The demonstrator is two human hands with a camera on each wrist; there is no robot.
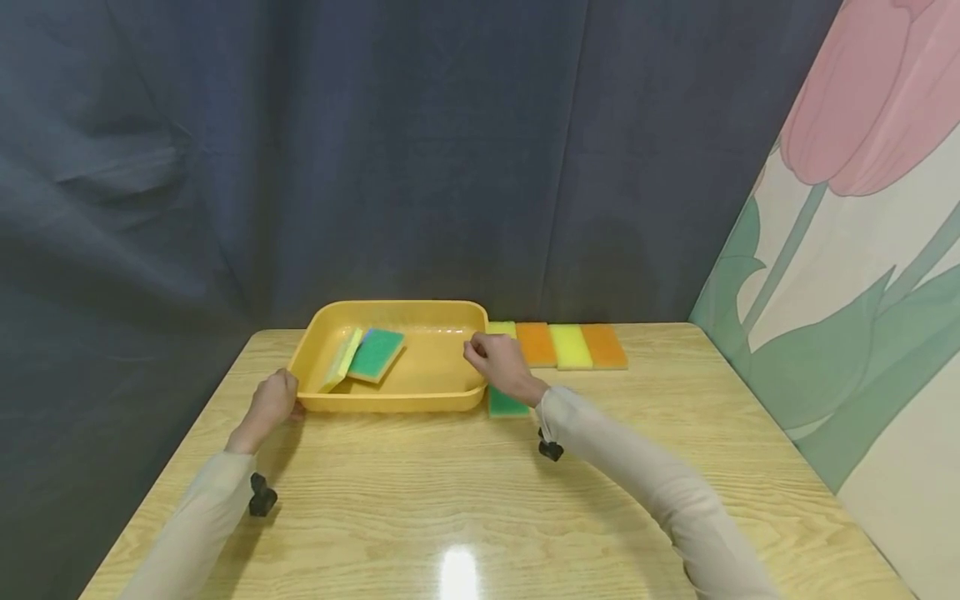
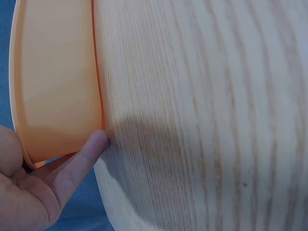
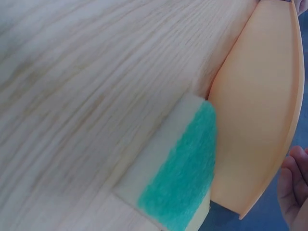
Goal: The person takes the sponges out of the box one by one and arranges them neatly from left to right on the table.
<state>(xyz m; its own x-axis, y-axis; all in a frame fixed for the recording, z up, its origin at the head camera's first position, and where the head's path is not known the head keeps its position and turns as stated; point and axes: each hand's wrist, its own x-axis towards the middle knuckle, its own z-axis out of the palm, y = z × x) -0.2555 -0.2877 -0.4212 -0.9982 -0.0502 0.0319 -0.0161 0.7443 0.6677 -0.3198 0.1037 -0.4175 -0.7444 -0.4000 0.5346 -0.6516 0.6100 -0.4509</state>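
The left hand [image 1: 272, 398] grips the yellow tray [image 1: 390, 403] at its near-left corner. The right hand [image 1: 501, 363] curls above the tray's right side, holding what, I cannot tell. Two sponges [image 1: 377, 356] lie in its left half.

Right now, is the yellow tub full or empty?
Neither: the yellow tub is partly filled. A green-topped sponge and a yellow sponge sit toward its left, while much of its right side shows bare.

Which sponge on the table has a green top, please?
The front sponge, beside the tray; the row of sponges behind it is yellow and orange.
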